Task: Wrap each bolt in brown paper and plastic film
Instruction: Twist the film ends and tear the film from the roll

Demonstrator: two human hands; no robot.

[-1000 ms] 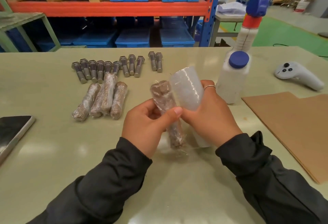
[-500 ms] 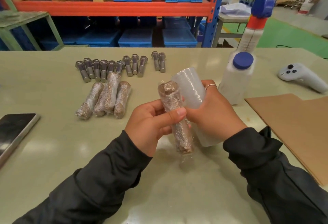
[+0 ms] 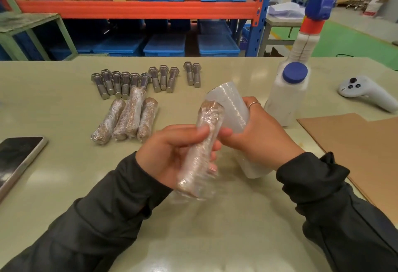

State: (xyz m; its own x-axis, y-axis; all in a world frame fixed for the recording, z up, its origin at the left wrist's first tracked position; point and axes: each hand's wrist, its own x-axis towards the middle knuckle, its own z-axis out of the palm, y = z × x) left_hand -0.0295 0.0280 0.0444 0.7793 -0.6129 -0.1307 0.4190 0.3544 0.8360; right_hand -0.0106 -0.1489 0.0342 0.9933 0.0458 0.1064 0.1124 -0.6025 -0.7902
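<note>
My left hand (image 3: 170,153) grips a bolt wrapped in brown paper and film (image 3: 201,149), held upright and a little tilted above the table (image 3: 64,185). Right behind it my right hand (image 3: 260,140) holds the roll of plastic film (image 3: 231,108), its thumb touching the wrapped bolt. Loose film hangs at the bolt's lower end. Several wrapped bolts (image 3: 127,121) lie to the left, and a row of bare steel bolts (image 3: 137,81) lies behind them.
A white bottle with a blue cap (image 3: 286,97) stands right of the roll, a taller spray bottle (image 3: 310,24) behind it. Brown paper sheets (image 3: 361,142) lie at the right, a white controller (image 3: 366,93) beyond them. A phone (image 3: 15,157) lies at the left edge.
Both hands have drawn nearer to me, and the wrapped bolt now sits lower in my left hand, with the film roll still close behind it.
</note>
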